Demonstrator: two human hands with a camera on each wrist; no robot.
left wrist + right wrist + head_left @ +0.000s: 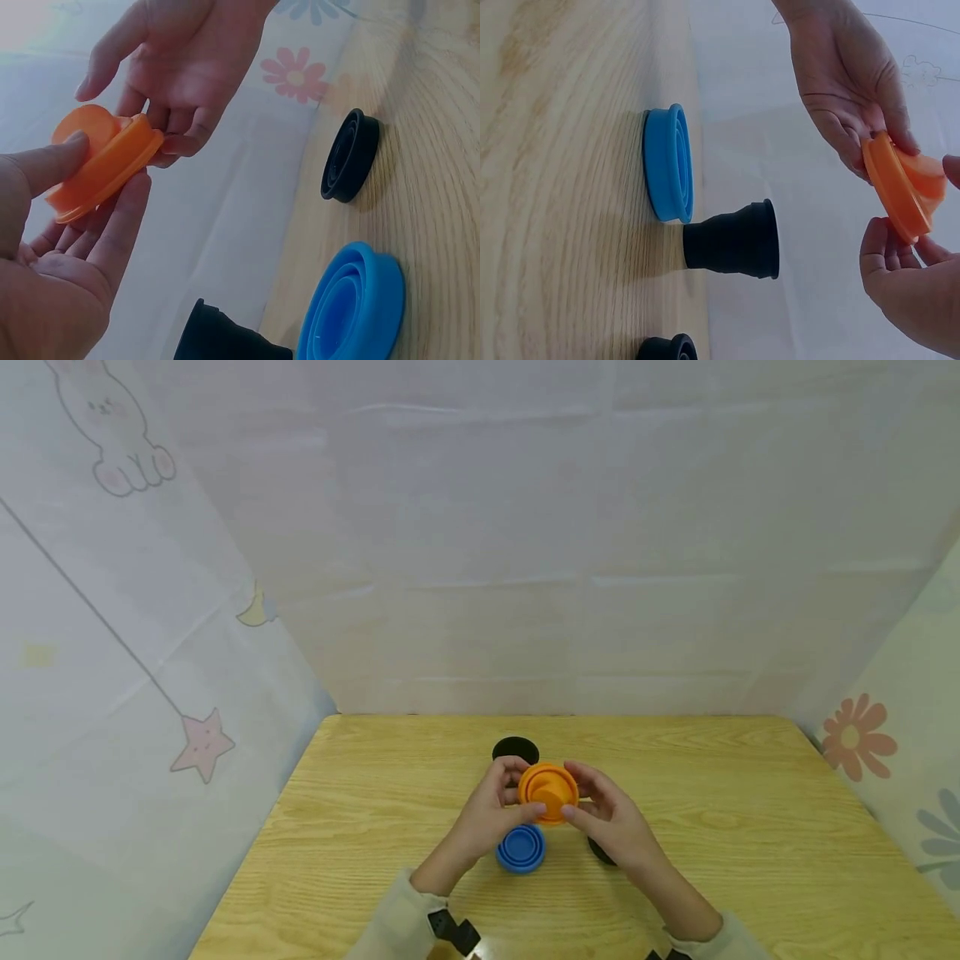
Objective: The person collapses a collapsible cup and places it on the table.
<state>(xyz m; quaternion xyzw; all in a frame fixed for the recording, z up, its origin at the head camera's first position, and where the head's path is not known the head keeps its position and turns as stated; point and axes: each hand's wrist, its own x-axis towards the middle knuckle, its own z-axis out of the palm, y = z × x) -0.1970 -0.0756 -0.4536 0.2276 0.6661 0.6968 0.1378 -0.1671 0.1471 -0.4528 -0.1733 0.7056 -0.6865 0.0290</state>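
The left hand (483,818) pinches a bright orange, round, ringed collapsible cup (550,792), its thumb on the near face and its fingers behind the rim. The right hand (618,822) grips the opposite side with curled fingers, its thumb near the lower edge. The cup is held in the air above the pale wood-grain worktop (337,860). Its round face tilts up toward the head camera; shallow and circular, it has no evident long axis. It looks smooth and partly folded, with a lopsided disc bulging from its middle. Below lies a flattened blue ringed cup (521,848); beyond stands an upright black flared cup (735,240); a flattened black ringed cup (352,156) lies toward the right.
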